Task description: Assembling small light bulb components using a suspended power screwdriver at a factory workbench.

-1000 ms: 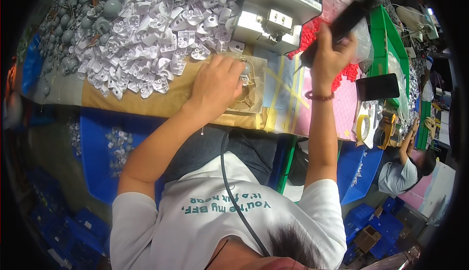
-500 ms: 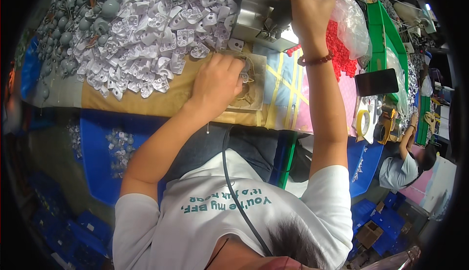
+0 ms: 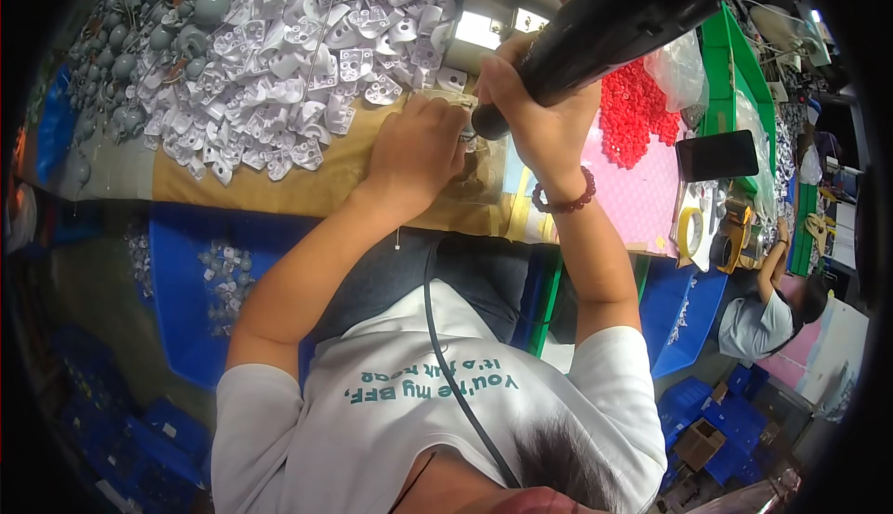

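Observation:
My right hand point(image 3: 551, 133) is wrapped round a black electric screwdriver point(image 3: 619, 35). The tool slants down to the left, and its nose reaches beside my left fingertips. My left hand point(image 3: 414, 153) rests with curled fingers at a flat, pale work plate point(image 3: 482, 186) on the bench. A small part at the left fingertips is mostly hidden, so I cannot make it out. Left of that hand spreads a big heap of white plastic brackets point(image 3: 270, 77). Grey rounded parts point(image 3: 210, 7) are piled behind and left of them.
Red small pieces point(image 3: 633, 114) lie right of my right hand, near a green bin point(image 3: 735, 77). A dark phone point(image 3: 717, 156) and a yellow tape roll point(image 3: 690, 232) are at the right. Blue tubs point(image 3: 181, 300) stand below the bench edge. Another person point(image 3: 758, 328) works far right.
My right hand has come down and nearer with the screwdriver, whose nose is now beside my left fingers. The left hand has hardly moved.

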`<state>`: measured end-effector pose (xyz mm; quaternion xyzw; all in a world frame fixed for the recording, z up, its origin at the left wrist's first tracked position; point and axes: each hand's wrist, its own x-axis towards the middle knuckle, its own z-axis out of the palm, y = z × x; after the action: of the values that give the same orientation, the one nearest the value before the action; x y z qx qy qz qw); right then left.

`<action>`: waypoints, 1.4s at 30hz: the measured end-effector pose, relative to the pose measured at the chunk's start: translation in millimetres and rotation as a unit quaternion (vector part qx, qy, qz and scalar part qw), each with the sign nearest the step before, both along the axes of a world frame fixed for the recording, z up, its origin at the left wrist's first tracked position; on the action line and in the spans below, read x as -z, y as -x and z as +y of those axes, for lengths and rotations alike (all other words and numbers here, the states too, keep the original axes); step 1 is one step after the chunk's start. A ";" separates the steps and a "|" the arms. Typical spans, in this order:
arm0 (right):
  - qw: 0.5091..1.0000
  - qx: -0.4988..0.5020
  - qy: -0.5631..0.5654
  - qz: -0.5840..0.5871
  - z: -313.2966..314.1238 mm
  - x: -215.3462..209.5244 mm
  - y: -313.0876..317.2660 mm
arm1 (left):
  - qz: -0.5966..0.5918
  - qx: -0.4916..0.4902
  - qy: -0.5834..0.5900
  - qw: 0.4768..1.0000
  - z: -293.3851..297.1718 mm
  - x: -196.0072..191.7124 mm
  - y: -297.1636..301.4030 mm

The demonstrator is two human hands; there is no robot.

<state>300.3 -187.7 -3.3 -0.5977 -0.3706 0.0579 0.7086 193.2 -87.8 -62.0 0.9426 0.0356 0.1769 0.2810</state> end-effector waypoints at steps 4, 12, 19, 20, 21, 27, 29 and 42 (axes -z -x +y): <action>0.998 0.007 0.040 -0.045 -2.9 5.3 -0.2 | -0.011 -0.001 -0.002 1.000 -0.3 4.5 0.0; 0.991 -0.017 0.078 -0.108 -13.8 16.3 11.5 | -0.074 0.034 0.028 0.996 4.6 9.4 -2.2; 0.992 -0.006 0.040 -0.120 -11.3 19.5 16.0 | -0.080 0.033 0.042 0.995 4.2 9.1 -2.1; 0.993 -0.003 0.033 -0.116 -11.1 19.4 17.5 | -0.081 0.034 0.041 0.995 4.2 10.2 -2.1; 0.993 0.001 0.025 -0.112 -10.9 19.1 18.8 | -0.080 0.034 0.041 0.995 4.1 11.0 -2.4; 0.998 -0.007 0.027 -0.059 -10.9 22.7 20.4 | -0.062 0.028 0.047 0.997 3.3 9.4 -1.5; 0.998 -0.008 0.029 -0.053 -10.4 16.0 22.0 | -0.059 0.030 0.063 0.996 3.7 8.6 -0.8; 0.967 0.242 -0.038 0.074 -45.6 8.2 -32.2 | 0.007 0.004 0.061 0.998 -0.1 0.4 2.4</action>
<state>332.5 -233.2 -11.5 -0.6364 -0.1628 -0.0854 0.7491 190.8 -87.9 -62.3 0.9252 0.0442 0.1667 0.3381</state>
